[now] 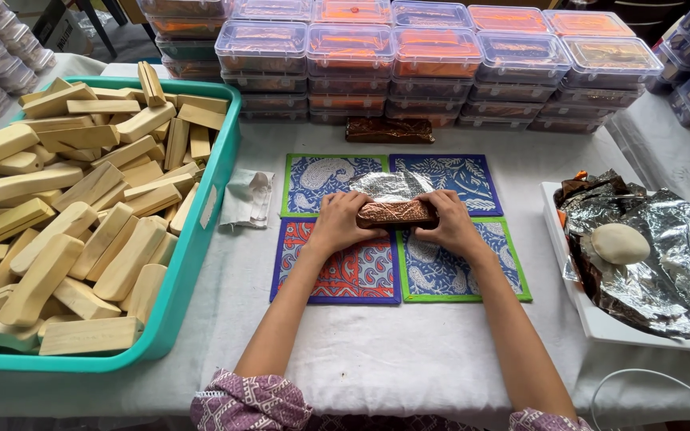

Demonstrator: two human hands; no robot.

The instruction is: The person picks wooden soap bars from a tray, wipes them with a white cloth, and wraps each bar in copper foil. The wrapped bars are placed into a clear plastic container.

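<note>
Copper-foil block (397, 213) clamped endwise between left hand (340, 221) and right hand (446, 221) fingers.

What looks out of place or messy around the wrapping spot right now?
Little stands out. A crumpled bit of clear wrap lies loose left of the mats, and wooden blocks poke over the teal bin's rim. Both hands, left hand and right hand, grip the copper-wrapped bar squarely.

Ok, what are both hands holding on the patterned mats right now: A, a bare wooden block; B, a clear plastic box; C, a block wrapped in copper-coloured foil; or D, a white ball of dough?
C: the left hand and right hand grip the ends of a copper-foil-wrapped block over the patterned mats, silver foil just behind.
</note>
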